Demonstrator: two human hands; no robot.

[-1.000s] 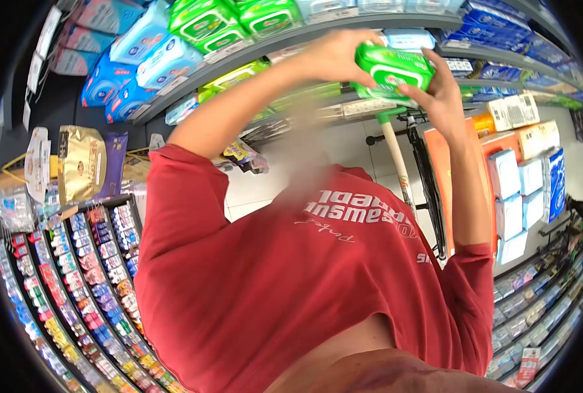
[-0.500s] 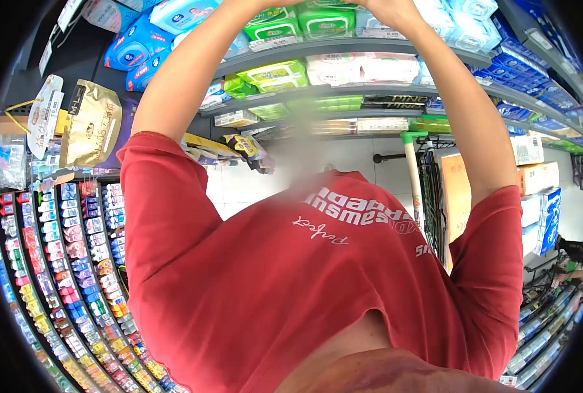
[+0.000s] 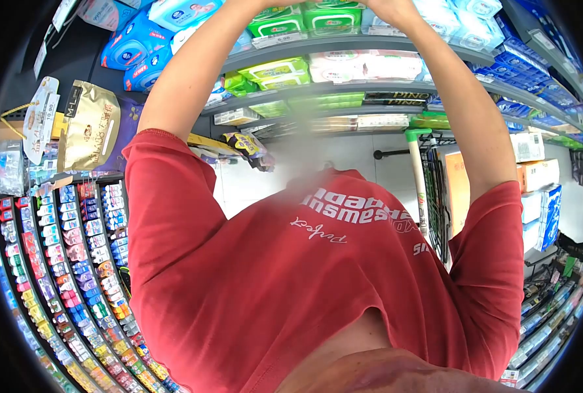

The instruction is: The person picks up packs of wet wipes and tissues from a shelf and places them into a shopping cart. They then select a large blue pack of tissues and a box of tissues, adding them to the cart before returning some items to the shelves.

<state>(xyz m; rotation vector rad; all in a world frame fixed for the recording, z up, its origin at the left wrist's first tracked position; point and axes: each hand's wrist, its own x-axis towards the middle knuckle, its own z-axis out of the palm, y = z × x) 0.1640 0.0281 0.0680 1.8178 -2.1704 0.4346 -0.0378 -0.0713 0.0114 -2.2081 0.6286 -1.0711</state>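
Observation:
Both my arms stretch up to the top edge of the head view. Only the wrist end of my left hand (image 3: 273, 2) shows, over green packs of wipes (image 3: 275, 25) on the upper shelf. Opposite it, my right hand (image 3: 384, 6) is cut off by the same edge, beside another green pack (image 3: 333, 19) and pale blue-white packs (image 3: 458, 29). The fingers of both hands are out of frame, so I cannot tell what they hold. A price label (image 3: 278, 40) is on the shelf edge below the green packs.
Blue wipe packs (image 3: 131, 46) lie at the upper left, above a hanging gold pouch (image 3: 90, 124). Lower shelves carry lime-green packs (image 3: 275, 71) and pink packs (image 3: 363, 65). A pale pole with a green top (image 3: 417, 167) stands near a wire rack. Crowded shelves (image 3: 75, 262) line the left.
The view has shifted slightly, with the shelf packs sitting a little lower and further right. Both arms stay raised in nearly the same pose.

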